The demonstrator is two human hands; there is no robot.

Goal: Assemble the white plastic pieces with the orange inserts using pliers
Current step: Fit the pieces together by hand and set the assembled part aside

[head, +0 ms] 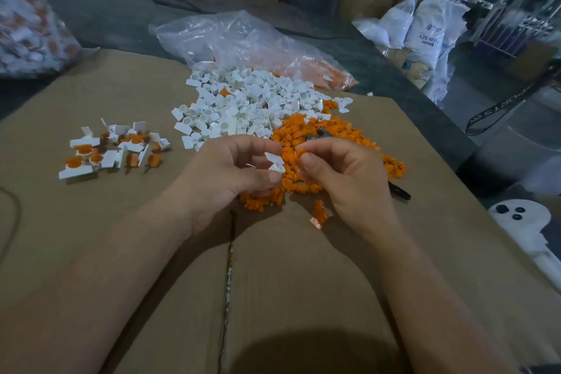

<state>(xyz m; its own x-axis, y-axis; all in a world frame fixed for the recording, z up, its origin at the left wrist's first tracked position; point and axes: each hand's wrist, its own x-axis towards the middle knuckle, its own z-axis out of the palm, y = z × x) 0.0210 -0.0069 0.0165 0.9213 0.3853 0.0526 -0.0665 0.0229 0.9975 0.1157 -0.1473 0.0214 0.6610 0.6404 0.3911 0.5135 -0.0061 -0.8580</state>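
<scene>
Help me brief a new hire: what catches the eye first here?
Two bright heaps on the brown cardboard: small white plastic pieces, and small orange plastic inserts to their right. In front, the left hand holds one white piece while the right hand pinches an orange insert.

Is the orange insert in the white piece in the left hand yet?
Out. The left hand holds the white piece with no orange showing in it; the right hand pinches an orange insert beside it.

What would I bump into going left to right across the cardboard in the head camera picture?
Assembled pieces, left hand, white piece it holds, orange insert, right hand pinching it, black pliers handle.
</scene>
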